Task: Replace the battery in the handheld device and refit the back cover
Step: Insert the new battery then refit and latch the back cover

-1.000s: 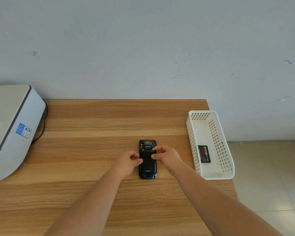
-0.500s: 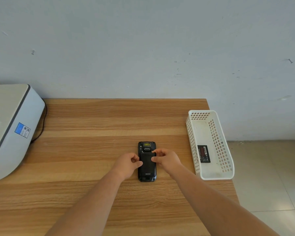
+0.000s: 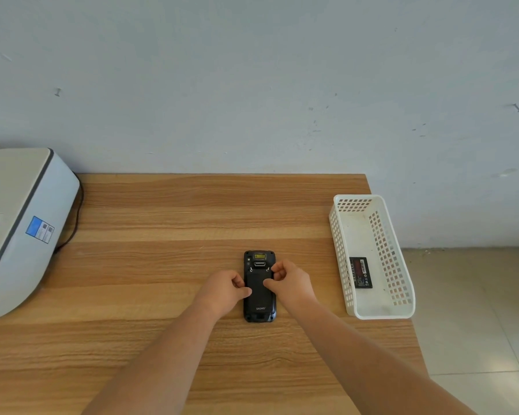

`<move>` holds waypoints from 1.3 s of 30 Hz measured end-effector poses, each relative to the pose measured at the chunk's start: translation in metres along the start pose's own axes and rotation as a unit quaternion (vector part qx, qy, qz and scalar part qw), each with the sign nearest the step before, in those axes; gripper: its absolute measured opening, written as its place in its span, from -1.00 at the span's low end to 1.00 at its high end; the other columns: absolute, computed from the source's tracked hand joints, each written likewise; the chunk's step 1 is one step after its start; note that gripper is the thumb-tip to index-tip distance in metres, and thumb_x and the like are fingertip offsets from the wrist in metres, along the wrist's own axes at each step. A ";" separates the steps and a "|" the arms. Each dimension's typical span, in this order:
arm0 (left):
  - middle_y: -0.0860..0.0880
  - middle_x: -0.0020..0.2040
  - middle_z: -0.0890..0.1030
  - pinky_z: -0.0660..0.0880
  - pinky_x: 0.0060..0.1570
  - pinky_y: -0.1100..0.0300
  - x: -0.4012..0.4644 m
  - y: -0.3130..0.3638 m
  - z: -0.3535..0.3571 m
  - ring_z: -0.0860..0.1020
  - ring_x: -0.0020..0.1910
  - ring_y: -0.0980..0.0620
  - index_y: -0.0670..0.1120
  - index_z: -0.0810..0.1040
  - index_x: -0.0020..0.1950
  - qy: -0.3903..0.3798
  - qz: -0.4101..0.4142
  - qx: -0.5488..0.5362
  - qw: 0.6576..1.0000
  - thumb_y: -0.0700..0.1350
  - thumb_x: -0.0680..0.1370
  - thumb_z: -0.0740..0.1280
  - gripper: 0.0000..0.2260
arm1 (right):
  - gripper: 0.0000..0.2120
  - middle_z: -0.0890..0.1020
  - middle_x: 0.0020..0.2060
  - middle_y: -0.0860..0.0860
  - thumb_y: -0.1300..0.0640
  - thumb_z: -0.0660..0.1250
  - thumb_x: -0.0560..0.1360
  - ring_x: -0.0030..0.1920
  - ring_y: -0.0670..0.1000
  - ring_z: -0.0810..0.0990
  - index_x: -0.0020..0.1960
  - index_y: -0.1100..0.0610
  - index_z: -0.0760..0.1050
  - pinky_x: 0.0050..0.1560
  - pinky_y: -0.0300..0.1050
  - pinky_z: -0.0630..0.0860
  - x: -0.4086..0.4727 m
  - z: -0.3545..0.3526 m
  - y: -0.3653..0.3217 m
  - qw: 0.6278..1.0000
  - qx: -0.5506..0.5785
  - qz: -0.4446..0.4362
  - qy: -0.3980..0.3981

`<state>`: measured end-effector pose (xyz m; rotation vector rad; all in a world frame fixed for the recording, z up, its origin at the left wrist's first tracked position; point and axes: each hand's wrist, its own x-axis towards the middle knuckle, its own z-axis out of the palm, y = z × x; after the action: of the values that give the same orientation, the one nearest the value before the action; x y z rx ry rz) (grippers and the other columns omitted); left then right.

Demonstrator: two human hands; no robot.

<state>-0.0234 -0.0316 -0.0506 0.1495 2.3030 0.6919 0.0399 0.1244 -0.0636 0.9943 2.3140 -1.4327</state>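
A black handheld device (image 3: 259, 307) lies face down on the wooden table (image 3: 168, 223), its back cover (image 3: 259, 290) on it. My left hand (image 3: 222, 290) rests at the device's left edge, thumb touching the cover. My right hand (image 3: 291, 284) is at the right edge, thumb on the cover and fingertips curled near a small latch at the cover's top right. A black battery (image 3: 360, 272) lies flat in the white basket (image 3: 402, 307) to the right.
A large white machine (image 3: 18, 229) with a black cable stands at the table's left. The white basket sits on the table's right edge, above a tiled floor (image 3: 477, 310). A grey wall runs behind the table.
Both hands have stayed on the device. My right hand's fingers have shifted slightly toward the top right of the cover; the device sits straighter on the table.
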 end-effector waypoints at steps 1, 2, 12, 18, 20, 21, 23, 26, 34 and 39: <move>0.07 -0.17 0.59 0.43 -0.20 0.21 0.001 0.000 -0.001 0.53 -0.19 0.11 0.01 0.56 -0.14 0.000 0.000 0.001 1.000 0.00 0.48 0.46 -0.87 | -0.76 0.55 -0.15 -0.05 0.16 0.46 0.43 -0.19 -0.14 0.50 0.05 0.05 0.49 -0.22 -0.33 0.42 0.000 0.001 0.000 1.000 -0.013 -0.007 0.002; 0.07 -0.17 0.59 0.44 -0.19 0.21 0.002 0.000 -0.001 0.53 -0.18 0.11 0.01 0.55 -0.13 -0.002 0.000 0.002 1.000 0.01 0.48 0.47 -0.87 | -0.75 0.54 -0.14 -0.05 0.15 0.45 0.44 -0.18 -0.13 0.50 0.07 0.06 0.48 -0.23 -0.33 0.41 -0.001 0.002 -0.001 1.000 -0.026 -0.013 0.004; 0.03 -0.08 0.60 0.55 -0.03 0.10 0.012 -0.002 -0.004 0.57 -0.10 0.03 -0.03 0.55 -0.03 -0.021 -0.012 0.014 1.000 0.02 0.45 0.49 -0.79 | -0.73 0.59 -0.08 -0.03 0.11 0.48 0.40 -0.11 -0.09 0.56 0.04 0.06 0.48 -0.21 -0.26 0.46 0.007 -0.004 -0.001 0.999 0.003 0.039 -0.015; 0.00 0.17 0.56 0.45 0.12 0.13 0.021 0.008 0.000 0.52 0.11 0.02 -0.05 0.47 0.32 0.007 -0.010 -0.047 0.999 0.01 0.54 0.41 -0.62 | -0.77 0.66 -0.12 0.04 -0.01 0.48 0.41 -0.12 0.05 0.64 -0.08 0.04 0.48 0.03 0.07 0.63 0.019 -0.004 -0.003 0.994 0.023 0.106 -0.024; 0.02 0.08 0.56 0.46 0.07 0.15 0.022 0.009 0.002 0.52 0.03 0.05 -0.05 0.48 0.30 0.018 -0.006 -0.034 0.999 -0.01 0.54 0.41 -0.64 | -0.77 0.66 -0.13 0.05 0.01 0.48 0.42 -0.16 0.05 0.63 -0.09 0.05 0.47 0.02 0.08 0.63 0.021 -0.004 -0.005 0.994 0.012 0.109 -0.025; 0.04 0.04 0.56 0.46 0.04 0.16 0.023 0.009 0.003 0.52 0.01 0.05 -0.05 0.49 0.29 0.022 -0.006 -0.030 0.999 -0.02 0.54 0.42 -0.65 | -0.78 0.66 -0.13 0.06 0.02 0.48 0.42 -0.17 0.04 0.63 -0.10 0.06 0.46 0.00 0.06 0.64 0.022 -0.004 -0.006 0.993 0.007 0.111 -0.025; 0.03 0.04 0.58 0.48 0.06 0.14 0.025 0.008 0.004 0.54 0.02 0.05 -0.04 0.50 0.27 0.021 -0.006 -0.024 0.999 -0.02 0.53 0.42 -0.66 | -0.80 0.65 -0.12 0.06 0.06 0.47 0.45 -0.16 0.05 0.66 -0.09 0.08 0.45 -0.09 0.00 0.67 0.022 -0.005 -0.009 0.993 0.007 0.117 -0.032; 0.06 -0.02 0.61 0.55 0.08 0.04 0.026 0.008 0.003 0.58 -0.02 0.04 0.00 0.52 0.19 0.023 0.007 0.033 0.999 0.03 0.52 0.41 -0.72 | -0.82 0.66 -0.14 0.08 0.09 0.44 0.48 -0.20 0.07 0.69 -0.10 0.08 0.43 -0.17 -0.01 0.68 0.022 -0.005 -0.011 0.993 -0.004 0.112 -0.039; 0.07 -0.03 0.57 0.53 0.07 0.08 0.026 0.007 0.003 0.57 -0.01 0.04 -0.04 0.52 0.23 0.019 0.015 0.003 1.000 0.01 0.53 0.41 -0.69 | -0.83 0.66 -0.14 0.08 0.07 0.42 0.49 -0.21 0.06 0.69 -0.05 0.09 0.45 -0.17 0.02 0.68 0.017 -0.004 -0.008 0.995 -0.003 0.092 -0.035; 0.09 -0.03 0.53 0.40 -0.01 0.19 0.027 0.000 0.004 0.50 -0.02 0.08 -0.05 0.53 0.27 0.025 0.023 -0.019 0.999 -0.05 0.56 0.38 -0.71 | -0.78 0.67 -0.15 0.06 0.12 0.46 0.46 -0.23 0.04 0.70 0.03 0.11 0.48 -0.17 0.01 0.69 0.015 -0.007 -0.007 0.995 0.000 0.087 -0.048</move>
<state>-0.0407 -0.0215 -0.0693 0.1701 2.3386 0.7702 0.0252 0.1346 -0.0639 1.0742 2.1035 -1.3784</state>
